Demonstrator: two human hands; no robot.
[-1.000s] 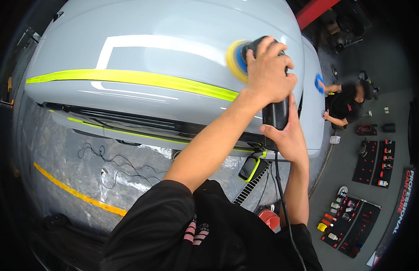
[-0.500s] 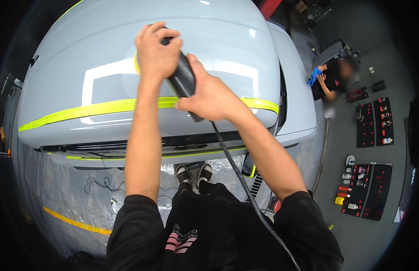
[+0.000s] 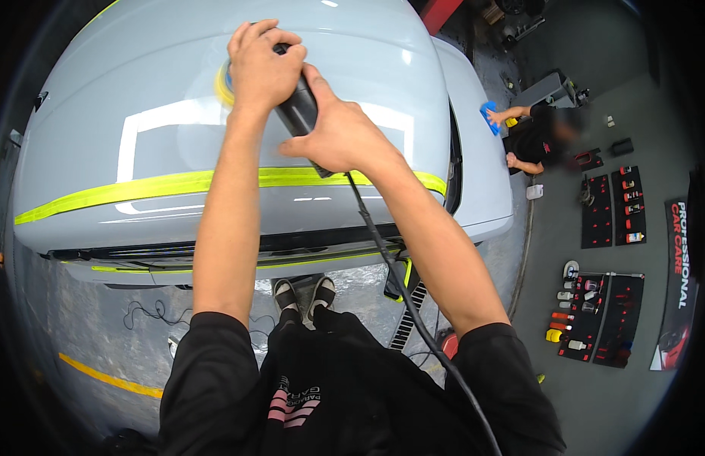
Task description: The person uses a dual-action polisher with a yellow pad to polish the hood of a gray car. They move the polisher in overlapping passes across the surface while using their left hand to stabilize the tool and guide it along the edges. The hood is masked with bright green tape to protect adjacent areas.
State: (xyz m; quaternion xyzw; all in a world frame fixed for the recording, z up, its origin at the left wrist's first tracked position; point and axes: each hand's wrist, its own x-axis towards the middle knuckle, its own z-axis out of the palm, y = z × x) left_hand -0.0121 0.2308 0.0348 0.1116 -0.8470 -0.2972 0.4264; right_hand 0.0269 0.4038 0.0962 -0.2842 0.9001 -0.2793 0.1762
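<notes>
My left hand [image 3: 263, 68] is closed over the head of a black car polisher [image 3: 298, 114], fingers wrapped across its top. My right hand [image 3: 341, 137] grips the rear of the polisher's body, thumb on one side and fingers on the other. Beside my left hand shows the polisher's yellow pad [image 3: 223, 87], lying against the glossy light grey car roof [image 3: 352, 68]. The pad's rest is hidden under my hand. A strip of bright yellow-green tape [image 3: 185, 183] crosses the roof on my near side. From the polisher a black cord [image 3: 383, 247] trails past my right arm.
A co-worker [image 3: 539, 140] at the right holds a blue cloth [image 3: 489, 119] on the car's lower front panel. A taped side mirror [image 3: 398, 280] sticks out below. Another cord [image 3: 158, 313] lies on the wet floor. Wall boards [image 3: 605, 323] carry bottles and tools.
My hands and the polisher have moved a little farther across the roof, away from the tape. The co-worker's arm now reaches out with the blue cloth. My view has shifted slightly.
</notes>
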